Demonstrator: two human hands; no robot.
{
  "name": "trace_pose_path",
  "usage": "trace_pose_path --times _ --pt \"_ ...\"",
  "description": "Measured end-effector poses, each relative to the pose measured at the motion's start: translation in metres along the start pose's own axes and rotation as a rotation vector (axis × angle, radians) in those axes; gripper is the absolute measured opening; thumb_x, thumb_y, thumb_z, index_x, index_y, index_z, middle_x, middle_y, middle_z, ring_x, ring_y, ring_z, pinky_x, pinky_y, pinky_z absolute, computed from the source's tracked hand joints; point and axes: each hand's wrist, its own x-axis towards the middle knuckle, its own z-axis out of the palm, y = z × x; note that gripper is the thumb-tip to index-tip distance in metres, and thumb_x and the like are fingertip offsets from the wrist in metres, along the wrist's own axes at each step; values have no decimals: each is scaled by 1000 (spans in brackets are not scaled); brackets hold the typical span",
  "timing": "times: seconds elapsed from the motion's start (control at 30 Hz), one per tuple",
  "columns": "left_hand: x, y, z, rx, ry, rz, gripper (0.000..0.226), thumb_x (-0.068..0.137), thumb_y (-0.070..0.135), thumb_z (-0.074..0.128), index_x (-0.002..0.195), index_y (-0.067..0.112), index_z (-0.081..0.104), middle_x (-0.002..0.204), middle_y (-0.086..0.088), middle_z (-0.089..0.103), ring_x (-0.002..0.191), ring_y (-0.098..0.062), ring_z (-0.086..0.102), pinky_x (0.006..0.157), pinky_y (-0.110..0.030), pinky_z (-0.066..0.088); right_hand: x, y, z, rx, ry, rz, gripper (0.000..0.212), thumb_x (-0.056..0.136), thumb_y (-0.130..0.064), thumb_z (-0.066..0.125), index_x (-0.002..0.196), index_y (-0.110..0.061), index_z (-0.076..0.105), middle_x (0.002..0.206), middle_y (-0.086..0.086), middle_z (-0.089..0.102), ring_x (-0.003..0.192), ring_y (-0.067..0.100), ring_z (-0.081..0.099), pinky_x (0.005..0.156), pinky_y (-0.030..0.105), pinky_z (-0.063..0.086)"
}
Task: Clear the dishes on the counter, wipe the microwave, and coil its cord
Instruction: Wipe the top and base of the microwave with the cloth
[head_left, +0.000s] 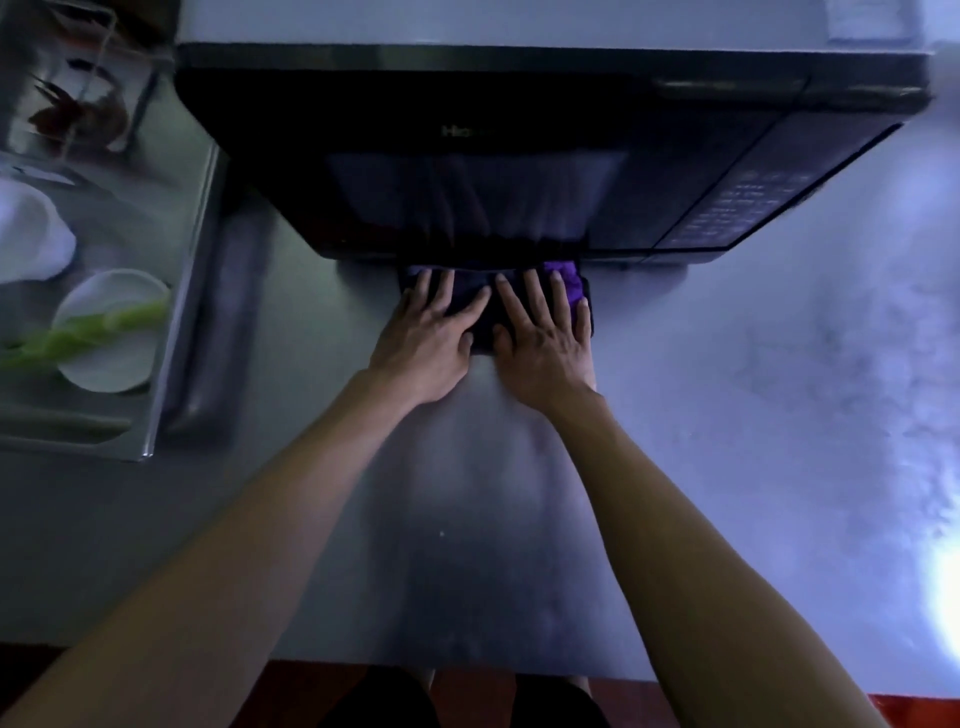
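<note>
A black microwave (519, 156) stands at the back of the steel counter (467, 519), its door shut and its keypad on the right. A dark purple cloth (566, 283) lies folded on the counter right against the microwave's front bottom edge. My left hand (426, 338) and my right hand (545, 343) rest side by side on the cloth with fingers spread flat, pressing it down. The microwave's cord is not visible.
A sink (171, 364) sits at the left with a white bowl (111, 332), a green stalk (83, 335) lying across it and a white cup (31, 234). A clear container (78, 88) stands at the back left. A bright glare (945, 597) falls on the counter's right side.
</note>
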Motion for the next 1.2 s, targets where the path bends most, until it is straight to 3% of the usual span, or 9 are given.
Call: trace_pose_path --times 0.23,0.6,0.8,1.03,1.2 --pt "29 84 19 18 20 6 62 100 28 43 156 35 17 165 -14 9 150 -38 3 119 -53 17 -11 84 -25 6 18 50 60 102 -46 31 156 -47 5 168 -10 -2 154 20 -10 124 49 -5" --pt "43 161 35 2 1 50 61 102 29 42 156 36 16 166 -12 2 151 -36 -2 122 -52 14 -35 158 -47 -29 -40 80 59 103 -45 24 156 -45 -3 167 -5 -11 153 24 -16 123 52 -6" --pt "-5 145 37 -26 -33 68 59 102 30 43 156 39 19 166 -10 0 153 -31 -4 123 -47 14 -72 129 -28 -15 -31 75 61 103 -42 27 157 -41 0 168 -1 -11 153 29 -14 122 56 -2" --pt "-80 99 33 -59 -9 15 58 94 33 59 148 38 38 159 -4 18 146 -25 19 105 -43 44 -128 66 7 -38 -31 33 59 104 -44 32 158 -39 8 168 1 -3 154 31 -6 121 57 4" --pt "-151 74 42 -50 -19 12 59 91 34 64 147 32 42 156 -6 25 143 -27 24 102 -42 45 -177 24 30 -72 -51 -3 60 102 -47 38 157 -38 13 167 2 2 153 33 1 121 57 10"
